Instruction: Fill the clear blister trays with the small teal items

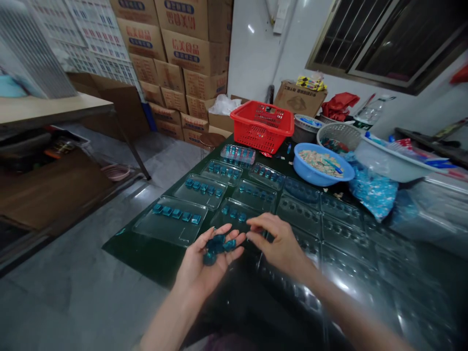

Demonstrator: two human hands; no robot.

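Pieces (218, 243) of glossy blue rest in the upturned left hand (204, 265), its fingers curled loosely around them, at the near side of a clear tray (221, 218) where more such pieces sit in a row. Near that tray's right edge hangs the right hand (283, 243), thumb and forefinger nearly meeting, though I cannot tell whether they pinch a piece; beyond the tray stands a red basket (261, 127).

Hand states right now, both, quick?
Left hand: palm up, open, cradling several blue pieces.
Right hand: fingers bent toward the thumb; can't tell if closed or holding anything.
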